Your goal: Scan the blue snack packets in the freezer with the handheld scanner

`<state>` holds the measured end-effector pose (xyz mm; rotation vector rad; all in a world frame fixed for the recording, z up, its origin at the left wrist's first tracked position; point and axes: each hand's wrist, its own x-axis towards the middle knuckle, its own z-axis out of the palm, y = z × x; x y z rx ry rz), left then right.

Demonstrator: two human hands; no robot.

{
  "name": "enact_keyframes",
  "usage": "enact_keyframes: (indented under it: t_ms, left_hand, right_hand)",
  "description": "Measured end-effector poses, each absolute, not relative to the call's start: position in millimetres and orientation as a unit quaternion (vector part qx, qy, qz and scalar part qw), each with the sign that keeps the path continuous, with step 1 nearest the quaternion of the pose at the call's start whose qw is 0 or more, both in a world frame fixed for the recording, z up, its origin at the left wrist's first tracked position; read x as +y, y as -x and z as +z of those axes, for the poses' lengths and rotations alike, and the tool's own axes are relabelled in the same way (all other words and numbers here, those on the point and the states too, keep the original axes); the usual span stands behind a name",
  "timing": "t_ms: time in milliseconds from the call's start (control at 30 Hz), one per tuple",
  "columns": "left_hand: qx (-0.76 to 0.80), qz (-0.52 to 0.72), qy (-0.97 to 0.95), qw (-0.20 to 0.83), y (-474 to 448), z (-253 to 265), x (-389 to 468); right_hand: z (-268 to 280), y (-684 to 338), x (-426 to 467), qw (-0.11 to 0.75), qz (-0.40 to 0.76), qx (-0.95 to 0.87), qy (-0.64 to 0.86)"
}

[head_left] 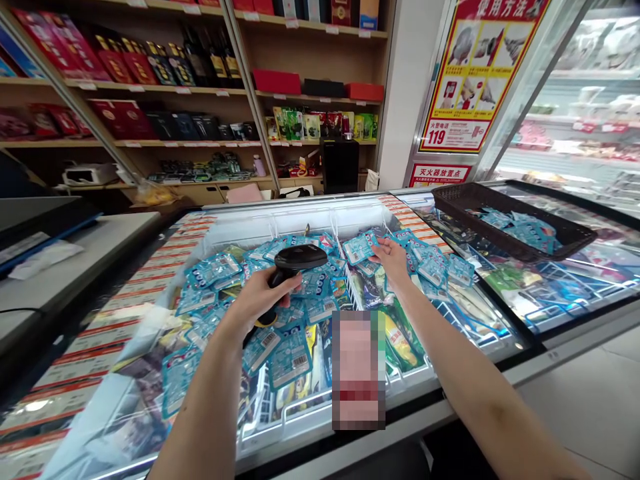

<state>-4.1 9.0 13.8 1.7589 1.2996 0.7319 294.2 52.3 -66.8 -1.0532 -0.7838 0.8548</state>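
Up in the left hand [267, 293] now, a black handheld scanner [301, 255]: smooth, rounded head on top, narrower grip slanting down to the near left, partly hidden by the curled fingers! Raised over a spread of blue packets [300, 360], broad head stretching across to the right. And over in the right hand [391, 257], a flat blue packet [358, 249], pinched by its right edge, barcode side up, tilted slightly, close by the white wire divider [353, 290] and apart from the scanner head!

A shop: chest freezer [300, 219] of packets [290, 359], tagged shelves [320, 57] of boxes [276, 82] and bottles [197, 59] (wine, perhaps).
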Motion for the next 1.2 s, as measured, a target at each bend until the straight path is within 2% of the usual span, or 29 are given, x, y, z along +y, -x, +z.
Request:
enact_keyframes:
  t_ms: [433, 733, 967, 1200]
  left_hand:
    - [0.493, 0.255, -0.719, 0.419, 5.9, 11.7, 9.4]
    - [0.482, 0.279, -0.711, 0.431, 6.2, 9.6, 11.1]
    - [0.487, 0.309, -0.695, 0.43, 8.3, 10.6, 9.7]
    - [0.499, 0.324, -0.686, 0.419, 6.3, 14.3, 7.6]
  right_hand:
    - [-71.6, -294.7, 54.7, 0.706, 0.376, -0.368, 0.474]
    - [-74.0, -299.6, 56.6, 0.7, 0.344, -0.411, 0.473]
    - [-69.2, -329.9, 56.3, 0.653, 0.172, -0.444, 0.589]
    - [-62.6, -343.1, 42.9, 0.482, -0.056, -0.465, 0.74]
